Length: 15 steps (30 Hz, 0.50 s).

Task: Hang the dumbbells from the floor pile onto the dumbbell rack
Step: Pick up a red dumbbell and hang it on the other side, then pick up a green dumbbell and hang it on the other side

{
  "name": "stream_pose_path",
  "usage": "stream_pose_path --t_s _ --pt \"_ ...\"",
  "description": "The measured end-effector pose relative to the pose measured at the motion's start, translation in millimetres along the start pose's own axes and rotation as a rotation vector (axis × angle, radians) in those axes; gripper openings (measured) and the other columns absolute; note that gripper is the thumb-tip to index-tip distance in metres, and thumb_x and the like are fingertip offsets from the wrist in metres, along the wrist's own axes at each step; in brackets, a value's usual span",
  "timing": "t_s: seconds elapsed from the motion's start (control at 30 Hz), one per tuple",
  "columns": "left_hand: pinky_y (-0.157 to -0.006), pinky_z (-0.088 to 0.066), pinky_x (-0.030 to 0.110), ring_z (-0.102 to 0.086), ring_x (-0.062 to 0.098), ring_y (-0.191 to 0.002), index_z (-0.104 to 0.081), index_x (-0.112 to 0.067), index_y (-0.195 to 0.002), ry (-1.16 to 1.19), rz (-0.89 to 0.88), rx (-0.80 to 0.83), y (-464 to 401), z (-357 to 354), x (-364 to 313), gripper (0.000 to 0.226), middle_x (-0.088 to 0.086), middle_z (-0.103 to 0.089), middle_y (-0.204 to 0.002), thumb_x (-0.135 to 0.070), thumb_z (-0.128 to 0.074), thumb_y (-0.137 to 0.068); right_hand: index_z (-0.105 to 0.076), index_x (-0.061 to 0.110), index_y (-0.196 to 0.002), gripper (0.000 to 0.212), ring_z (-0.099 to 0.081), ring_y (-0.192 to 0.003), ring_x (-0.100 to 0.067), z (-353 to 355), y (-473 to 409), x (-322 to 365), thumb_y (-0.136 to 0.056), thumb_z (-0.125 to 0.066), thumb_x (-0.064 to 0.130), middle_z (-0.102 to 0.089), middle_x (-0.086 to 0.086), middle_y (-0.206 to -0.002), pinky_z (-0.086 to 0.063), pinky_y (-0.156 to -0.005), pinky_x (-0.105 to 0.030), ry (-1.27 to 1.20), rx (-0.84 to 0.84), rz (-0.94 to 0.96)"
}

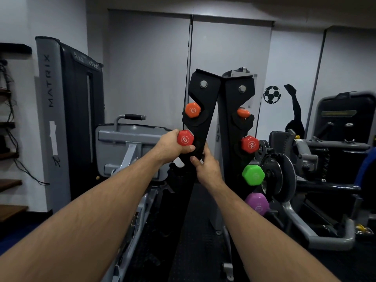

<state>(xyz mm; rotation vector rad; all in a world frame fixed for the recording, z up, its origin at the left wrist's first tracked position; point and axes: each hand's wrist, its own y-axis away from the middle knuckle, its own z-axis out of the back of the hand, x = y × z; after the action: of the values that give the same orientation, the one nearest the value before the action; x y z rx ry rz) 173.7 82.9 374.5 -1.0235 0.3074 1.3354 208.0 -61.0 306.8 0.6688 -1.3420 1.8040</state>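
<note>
Both hands are raised at the black dumbbell rack (205, 110), which stands at the centre of the view as two tall slotted uprights leaning together at the top. The left hand (173, 146) has its fingers curled round a red dumbbell (185, 138), whose hexagonal end marked 2 faces the camera; the dumbbell sits against the outer edge of the left upright, at about 9 o'clock from that upright's middle, and whether it is seated in a slot cannot be told. The right hand (205, 165) grips the inner edge of the same upright just at 4 o'clock from the red dumbbell, thumb on the front face and fingers wrapped behind. At 12 o'clock from the held dumbbell an orange dumbbell (192, 110) hangs in the slot above. On the right upright, from top to bottom, hang a second orange dumbbell (243, 112), a second red dumbbell (250, 144), a green dumbbell (253, 174) and a purple dumbbell (257, 203). At 9 o'clock of the scene stands a grey weight machine (50, 123) lettered MATRIX, and at 3 o'clock a football sticker (272, 94) is on the wall.
</note>
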Motion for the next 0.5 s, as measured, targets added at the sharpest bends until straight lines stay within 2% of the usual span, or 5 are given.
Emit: stream_pose_path --t_s 0.1,0.17,0.27,0.33,0.5 --pt "-0.098 -0.048 0.031 -0.060 0.012 -0.114 -0.046 -0.018 -0.143 0.071 -0.012 0.017 6.6 1.0 4.1 0.066 -0.008 -0.060 -0.122 -0.028 -0.080 -0.087 -0.027 0.043 -0.158 0.068 -0.065 -0.110 -0.017 1.3 1.0 -1.7 -0.103 -0.058 0.017 -0.065 0.001 -0.135 -0.058 -0.094 -0.041 -0.001 0.006 -0.012" --pt "-0.101 -0.045 0.030 -0.057 0.016 -0.125 -0.040 -0.016 -0.150 0.116 -0.020 0.004 14.2 0.1 7.8 0.067 -0.005 -0.058 -0.130 -0.029 -0.074 -0.093 -0.024 0.041 -0.160 0.067 -0.065 -0.109 -0.014 1.4 7.1 -7.9 -0.104 -0.055 0.019 -0.063 0.002 -0.139 -0.057 -0.090 -0.033 0.025 0.030 -0.016" --pt "-0.116 -0.039 0.043 -0.047 0.022 -0.141 -0.027 -0.017 -0.159 0.112 -0.026 -0.055 29.3 -3.2 19.2 0.079 0.004 -0.043 -0.158 -0.047 -0.064 -0.096 -0.012 0.034 -0.164 0.074 -0.057 -0.132 -0.022 -3.1 23.3 -24.0 -0.104 -0.056 0.031 -0.051 -0.001 -0.155 -0.049 -0.108 -0.040 0.040 0.061 -0.082" --pt "-0.119 -0.036 0.049 -0.040 0.023 -0.146 -0.021 -0.021 -0.161 0.104 -0.028 -0.099 45.8 -7.6 27.8 0.090 0.006 -0.035 -0.164 -0.064 -0.058 -0.092 -0.009 0.032 -0.164 0.079 -0.051 -0.140 -0.023 -5.4 37.9 -33.9 -0.103 -0.058 0.038 -0.046 -0.003 -0.159 -0.042 -0.116 -0.046 0.059 0.080 -0.111" --pt "-0.122 -0.032 0.042 -0.036 0.016 -0.148 -0.028 -0.021 -0.160 0.120 0.015 -0.156 103.3 -34.2 66.7 0.092 0.000 -0.038 -0.163 -0.074 -0.053 -0.088 -0.014 0.031 -0.164 0.088 -0.042 -0.146 -0.022 -9.3 91.0 -60.8 -0.095 -0.064 0.050 -0.044 -0.004 -0.160 -0.037 -0.119 -0.044 0.145 0.138 -0.107"
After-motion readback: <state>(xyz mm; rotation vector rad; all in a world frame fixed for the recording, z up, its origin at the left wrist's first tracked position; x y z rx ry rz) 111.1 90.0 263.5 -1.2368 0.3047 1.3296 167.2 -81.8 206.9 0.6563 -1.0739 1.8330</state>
